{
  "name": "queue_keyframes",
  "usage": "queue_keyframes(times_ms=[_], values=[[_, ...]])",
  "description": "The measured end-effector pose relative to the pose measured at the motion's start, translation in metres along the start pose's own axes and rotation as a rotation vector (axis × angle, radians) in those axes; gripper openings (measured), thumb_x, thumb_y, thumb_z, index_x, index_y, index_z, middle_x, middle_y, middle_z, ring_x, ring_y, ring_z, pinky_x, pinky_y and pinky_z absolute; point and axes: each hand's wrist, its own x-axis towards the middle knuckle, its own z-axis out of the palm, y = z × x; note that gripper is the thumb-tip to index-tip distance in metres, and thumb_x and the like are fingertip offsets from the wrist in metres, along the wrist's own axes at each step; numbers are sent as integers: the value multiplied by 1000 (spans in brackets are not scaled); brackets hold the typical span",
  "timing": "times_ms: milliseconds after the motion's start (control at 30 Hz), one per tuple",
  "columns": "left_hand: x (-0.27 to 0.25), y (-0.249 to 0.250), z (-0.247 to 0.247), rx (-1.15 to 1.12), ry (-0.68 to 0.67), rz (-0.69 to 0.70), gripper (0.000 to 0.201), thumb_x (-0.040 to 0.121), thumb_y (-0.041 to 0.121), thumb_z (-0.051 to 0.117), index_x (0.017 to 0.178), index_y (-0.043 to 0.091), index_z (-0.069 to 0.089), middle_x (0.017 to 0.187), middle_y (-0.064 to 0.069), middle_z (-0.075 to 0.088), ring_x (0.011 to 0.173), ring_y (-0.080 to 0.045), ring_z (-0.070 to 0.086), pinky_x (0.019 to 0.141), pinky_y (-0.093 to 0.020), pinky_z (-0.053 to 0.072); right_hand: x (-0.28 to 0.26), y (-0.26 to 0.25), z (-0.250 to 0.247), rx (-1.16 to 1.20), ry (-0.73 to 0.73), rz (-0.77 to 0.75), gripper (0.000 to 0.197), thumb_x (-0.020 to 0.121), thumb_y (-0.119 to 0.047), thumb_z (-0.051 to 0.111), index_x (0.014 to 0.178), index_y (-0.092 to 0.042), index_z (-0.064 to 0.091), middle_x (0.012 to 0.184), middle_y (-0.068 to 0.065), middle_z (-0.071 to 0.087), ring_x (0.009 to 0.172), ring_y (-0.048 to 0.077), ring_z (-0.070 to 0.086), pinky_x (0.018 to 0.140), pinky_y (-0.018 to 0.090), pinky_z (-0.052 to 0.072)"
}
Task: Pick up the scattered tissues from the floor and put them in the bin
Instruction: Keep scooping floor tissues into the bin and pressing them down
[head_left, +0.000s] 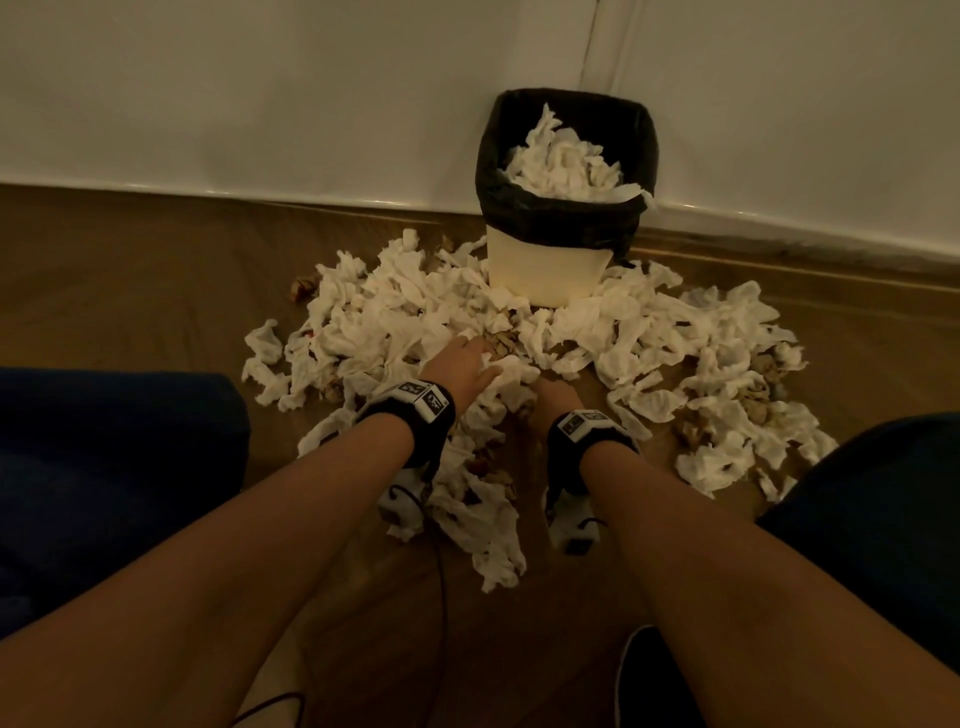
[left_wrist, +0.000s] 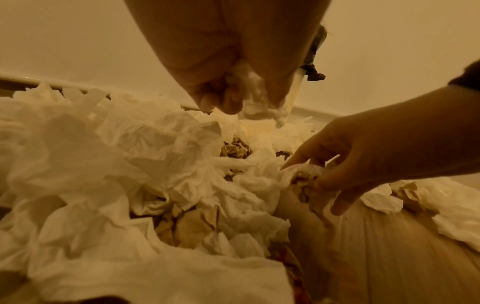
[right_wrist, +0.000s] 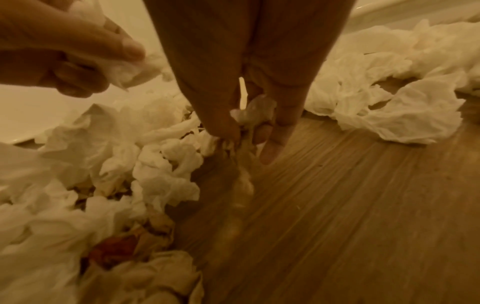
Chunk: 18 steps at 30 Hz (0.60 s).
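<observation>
A wide heap of crumpled white tissues covers the wooden floor around a cream bin with a black liner, which is heaped with tissues. My left hand hovers low over the heap and grips a white tissue wad, also seen from the right wrist. My right hand is just right of it at the floor, pinching a tissue bundle with brown paper in it. The bin stands straight ahead of both hands, against the wall.
Brown crumpled paper scraps lie mixed in the tissue heap. A white wall and skirting board run behind the bin. My knees in dark trousers flank the heap. A bare strip of floor lies right of my right hand.
</observation>
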Motion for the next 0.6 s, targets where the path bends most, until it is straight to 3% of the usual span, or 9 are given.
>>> queue_keyframes(times_ms=[100, 167, 200, 267, 367, 467, 600], values=[[0, 0, 0, 59, -22, -11, 30, 98, 14, 41, 125, 7, 50, 128, -17, 43, 104, -34, 52, 87, -38, 44, -3, 1, -3, -12, -12, 7, 25, 99, -14, 40, 106, -1, 61, 117, 18, 57, 117, 33, 51, 96, 35, 40], [-2, 0, 0, 57, -13, -14, 34, 94, 3, 43, 127, 8, 49, 133, -16, 39, 104, -33, 53, 88, -35, 45, -7, 3, -6, -11, -8, 31, 28, 99, -16, 41, 75, -5, 52, 94, 16, 53, 111, 30, 53, 94, 34, 40], [-2, 1, 0, 49, -23, -12, 38, 92, 0, 44, 129, 9, 48, 135, -16, 38, 107, -33, 53, 90, -36, 46, -8, 3, -7, -4, -10, 48, 30, 98, -17, 42, 70, -8, 47, 91, 14, 51, 106, 29, 53, 91, 33, 40], [-2, 2, -2, 44, -48, -1, 44, 91, -4, 43, 132, 10, 45, 133, -17, 44, 112, -34, 51, 92, -40, 44, -8, 3, -10, 71, -5, 77, 21, 97, -18, 45, 91, -2, 57, 105, 15, 56, 105, 29, 54, 86, 32, 42], [-4, 5, -5, 64, -61, 22, 47, 88, -10, 40, 128, 13, 50, 123, -20, 53, 109, -35, 52, 87, -40, 45, -9, 3, -13, 211, 49, 87, 30, 95, -13, 46, 122, -3, 53, 125, 17, 55, 113, 33, 53, 90, 35, 44], [-7, 5, -9, 44, -37, 26, 37, 86, -11, 40, 107, 11, 60, 114, -19, 55, 97, -34, 56, 71, -34, 42, -13, 1, -20, 390, 90, 75, 40, 92, -1, 40, 131, -8, 47, 130, 17, 50, 116, 35, 50, 95, 38, 42], [-7, 7, -16, 31, 2, -56, 33, 85, -10, 39, 106, 8, 56, 116, -18, 50, 98, -34, 52, 73, -32, 38, -18, -1, -38, 514, 94, 62, 39, 94, -2, 39, 132, -8, 44, 136, 18, 45, 119, 35, 48, 98, 40, 43]])
